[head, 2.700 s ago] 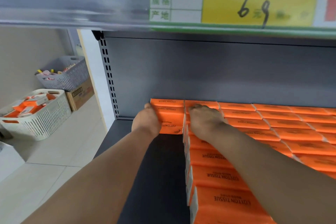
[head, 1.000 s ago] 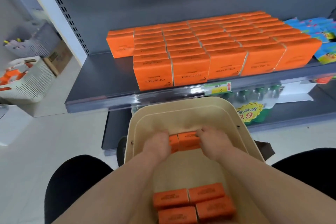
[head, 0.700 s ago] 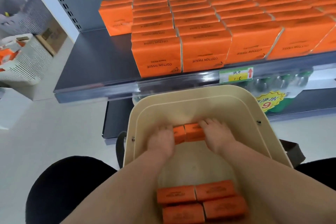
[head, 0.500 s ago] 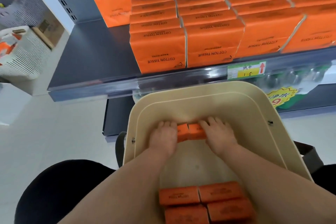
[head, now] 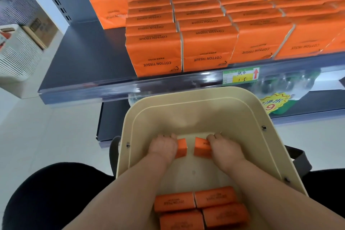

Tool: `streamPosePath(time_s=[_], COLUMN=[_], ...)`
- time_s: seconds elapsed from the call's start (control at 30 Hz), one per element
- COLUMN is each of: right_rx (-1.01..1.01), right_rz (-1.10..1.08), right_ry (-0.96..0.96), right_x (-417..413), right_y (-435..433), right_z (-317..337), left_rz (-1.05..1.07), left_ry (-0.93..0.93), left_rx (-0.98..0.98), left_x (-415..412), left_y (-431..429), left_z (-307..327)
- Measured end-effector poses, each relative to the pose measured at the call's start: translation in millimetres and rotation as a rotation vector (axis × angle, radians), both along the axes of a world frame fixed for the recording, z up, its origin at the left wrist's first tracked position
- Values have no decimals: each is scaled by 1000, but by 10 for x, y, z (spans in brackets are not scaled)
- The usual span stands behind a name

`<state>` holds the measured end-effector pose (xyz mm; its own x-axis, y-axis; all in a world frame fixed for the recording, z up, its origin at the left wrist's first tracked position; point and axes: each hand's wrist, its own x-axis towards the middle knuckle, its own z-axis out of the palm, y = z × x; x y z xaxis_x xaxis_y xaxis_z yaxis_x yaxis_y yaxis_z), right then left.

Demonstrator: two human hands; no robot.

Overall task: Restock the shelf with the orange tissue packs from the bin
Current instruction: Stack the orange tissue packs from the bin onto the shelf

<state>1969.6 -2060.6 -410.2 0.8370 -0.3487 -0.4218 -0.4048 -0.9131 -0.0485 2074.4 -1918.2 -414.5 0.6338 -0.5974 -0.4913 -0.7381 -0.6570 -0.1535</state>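
- While the person is bending over the beige bin [head: 196, 97], the left grip [head: 163, 146] is curling tightly round one orange tissue pack [head: 181, 148], and the right grip [head: 224, 147] is curling round a second pack [head: 202, 149]. The fingers are hooking over the far edges and the thumbs are staying out of my sight.
- Half a second ago these two packs were lying pressed side by side. Now they are sitting apart with a clear gap between them, each one tilting in its own grip.
- I am reading that as the pick-up getting under way, with one pack per grip and the lift just starting.
- Both packs are still sitting low at the far end of the bin, inside its walls and below the shelf edge.
- Four more packs [head: 201, 207] are lying at the near end, so the bin is needing further trips.
- On the shelf [head: 84, 58], stocked packs [head: 209, 46] are filling the middle and right. On the left, a lone stack [head: 110, 11] is standing at the back with bare shelf in front of it.
- That bare strip is looking like the likely spot for this pair.
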Motion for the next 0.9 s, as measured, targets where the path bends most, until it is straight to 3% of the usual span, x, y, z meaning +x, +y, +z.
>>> streamPosePath(time_s=[0.47,0.9], right_rx=[-195,-358], right_rz=[33,6], right_ry=[-289,-640], right_x=[-100,-291], right_y=[33,116], right_z=[1036,2367], left_rz=[129,110], left_ry=[-109,-518], left_rx=[-278,-652], left_x=[-54,-334], left_y=[-16,202], left_z=[1021,2395])
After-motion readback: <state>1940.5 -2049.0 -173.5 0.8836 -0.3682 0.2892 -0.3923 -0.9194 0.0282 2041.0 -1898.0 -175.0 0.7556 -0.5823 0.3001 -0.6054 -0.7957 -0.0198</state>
